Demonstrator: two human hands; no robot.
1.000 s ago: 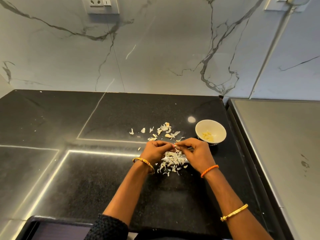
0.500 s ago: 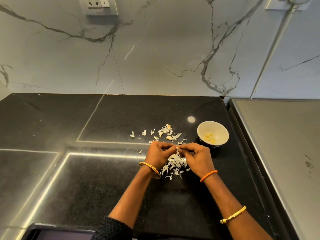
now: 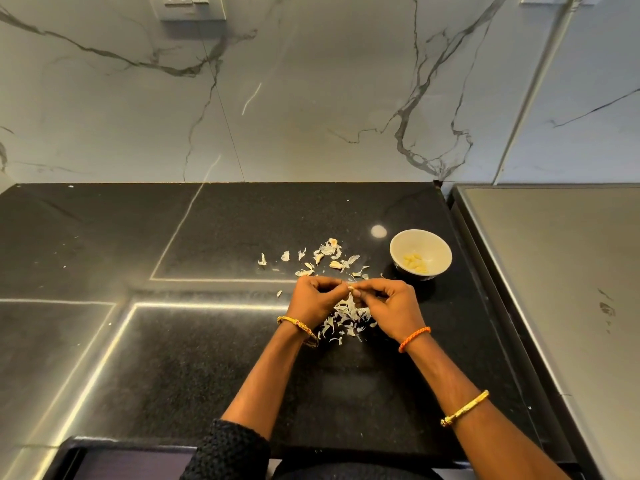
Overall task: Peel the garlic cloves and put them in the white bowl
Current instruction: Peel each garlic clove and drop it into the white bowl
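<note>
Left hand (image 3: pixel 317 299) and right hand (image 3: pixel 388 304) pinch one garlic clove (image 3: pixel 350 289) between curled fingertips, above the skin pile (image 3: pixel 346 320), near-left of the white bowl (image 3: pixel 420 255). Risk: clove slips from the pinch, drops among skins on the bench (image 3: pixel 207 341).

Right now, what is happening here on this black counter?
A person is peeling garlic. The left hand and the right hand meet fingertip to fingertip above the black stone counter and pinch one small garlic clove between them. A heap of thin white garlic skins lies under the hands, and more skins are scattered behind them. The small round white bowl stands to the right, apart from the hands, with a few pale peeled cloves inside.
</note>
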